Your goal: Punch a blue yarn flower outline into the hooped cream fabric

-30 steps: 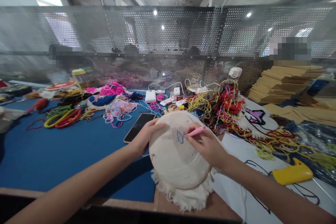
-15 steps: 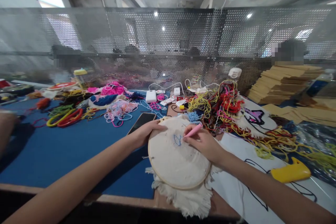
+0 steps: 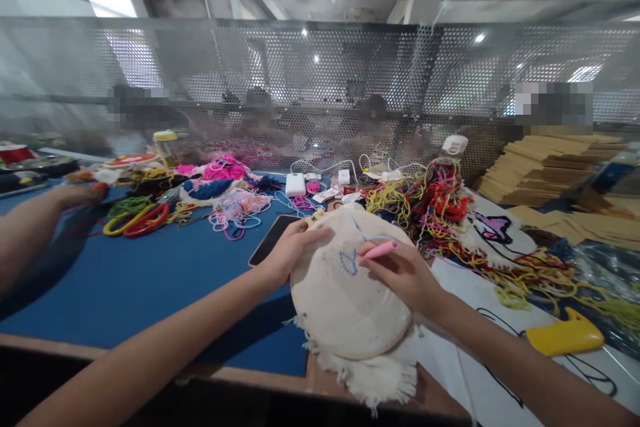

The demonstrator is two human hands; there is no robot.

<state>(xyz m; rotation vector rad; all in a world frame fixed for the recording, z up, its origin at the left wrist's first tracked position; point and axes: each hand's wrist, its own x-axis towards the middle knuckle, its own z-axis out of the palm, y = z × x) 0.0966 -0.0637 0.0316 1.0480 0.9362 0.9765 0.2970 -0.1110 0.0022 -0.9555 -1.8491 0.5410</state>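
My left hand point(image 3: 295, 247) grips the upper left rim of an embroidery hoop, its thumb lying on the cloth. Cream fabric point(image 3: 345, 313) is stretched in the hoop, with a frayed edge hanging below it. A small outline of blue stitches point(image 3: 349, 263) marks the cloth's middle. My right hand point(image 3: 400, 277) is closed around a pink punch needle point(image 3: 379, 251), its tip end beside the stitches. Light blue yarn point(image 3: 373, 236) runs over the cloth near the tool. The needle's tip is too small to make out.
A phone point(image 3: 273, 240) lies left of the hoop. Tangled yarn point(image 3: 400, 203) heaps up behind it. Right are white paper point(image 3: 443, 333), a yellow tool point(image 3: 565, 333) and stacked brown envelopes point(image 3: 540, 163). Another person's arm point(image 3: 35, 227) reaches in from the left, by red-handled scissors point(image 3: 147, 221).
The hoop's near side has tipped slightly, and my left thumb lies further over the cloth. The other person's arm has reached further in at the left. The whole view has shifted a little.
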